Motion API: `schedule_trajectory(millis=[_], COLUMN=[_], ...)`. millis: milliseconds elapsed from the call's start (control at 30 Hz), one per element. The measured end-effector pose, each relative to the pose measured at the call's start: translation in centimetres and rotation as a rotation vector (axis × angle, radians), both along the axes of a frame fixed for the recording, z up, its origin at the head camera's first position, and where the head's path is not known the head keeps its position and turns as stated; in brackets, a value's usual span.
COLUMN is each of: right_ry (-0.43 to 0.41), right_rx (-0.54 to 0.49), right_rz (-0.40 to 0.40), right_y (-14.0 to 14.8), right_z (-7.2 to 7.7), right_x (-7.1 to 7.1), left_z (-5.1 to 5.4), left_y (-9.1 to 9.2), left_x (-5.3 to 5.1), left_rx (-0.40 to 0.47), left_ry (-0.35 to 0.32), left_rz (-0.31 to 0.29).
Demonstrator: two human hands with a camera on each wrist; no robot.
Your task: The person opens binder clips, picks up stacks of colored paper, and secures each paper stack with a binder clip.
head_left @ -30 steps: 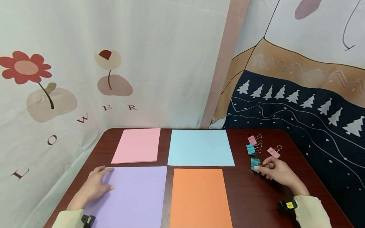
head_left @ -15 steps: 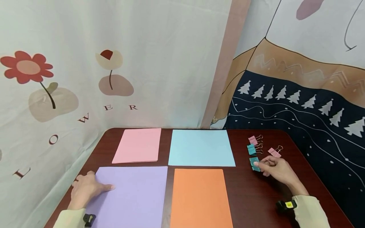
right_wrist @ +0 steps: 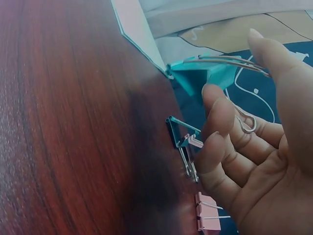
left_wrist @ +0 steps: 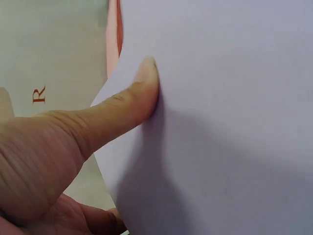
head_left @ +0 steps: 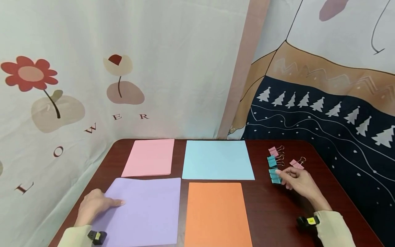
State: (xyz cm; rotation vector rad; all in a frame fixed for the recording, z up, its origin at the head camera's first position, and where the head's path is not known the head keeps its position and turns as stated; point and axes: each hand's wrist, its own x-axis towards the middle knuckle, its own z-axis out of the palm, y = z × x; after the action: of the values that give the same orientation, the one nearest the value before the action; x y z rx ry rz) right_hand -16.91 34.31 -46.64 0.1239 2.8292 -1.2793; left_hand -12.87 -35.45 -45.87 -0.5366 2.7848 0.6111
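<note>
Left of the orange paper, the purple paper lies under the left hand, whose thumb stretches over its face while fingers go behind the edge, pinching it. To the orange paper's right, the right hand pinches a teal clip by its wire handles. The work looks barely begun: no visible paper edge carries a clip, and the other teal clip, the near pink clip and the far pink clip lie unused, beyond and right of the orange paper. Directly beyond it lies the blue paper, with the pink paper farther left. All the paper looks smooth, matte and straight-edged; the clips have wedge-shaped bodies and bent wire handles; the table beneath shows dark reddish wood grain.
</note>
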Motion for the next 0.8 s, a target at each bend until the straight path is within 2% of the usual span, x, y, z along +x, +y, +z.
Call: schedule_trajectory(millis=[167, 367, 500, 800], right_ry=[0.016, 0.03, 0.055, 0.071], right_rx=[-0.022, 0.011, 0.022, 0.013], right_rz=[0.008, -0.011, -0.025, -0.055], right_y=[-0.3, -0.7, -0.7, -0.9], right_z=[0.1, 0.3, 0.5, 1.2], right_x=[0.0, 0.0, 0.0, -0.2], left_z=[0.1, -0.2, -0.4, 0.1], left_y=[-0.2, -0.9, -1.3, -1.6], left_x=[0.0, 0.2, 0.3, 0.3], left_rx=[0.021, 0.096, 0.181, 0.462], left_ry=[0.036, 0.066, 0.078, 0.145], left_rz=[-0.002, 0.038, 0.075, 0.102])
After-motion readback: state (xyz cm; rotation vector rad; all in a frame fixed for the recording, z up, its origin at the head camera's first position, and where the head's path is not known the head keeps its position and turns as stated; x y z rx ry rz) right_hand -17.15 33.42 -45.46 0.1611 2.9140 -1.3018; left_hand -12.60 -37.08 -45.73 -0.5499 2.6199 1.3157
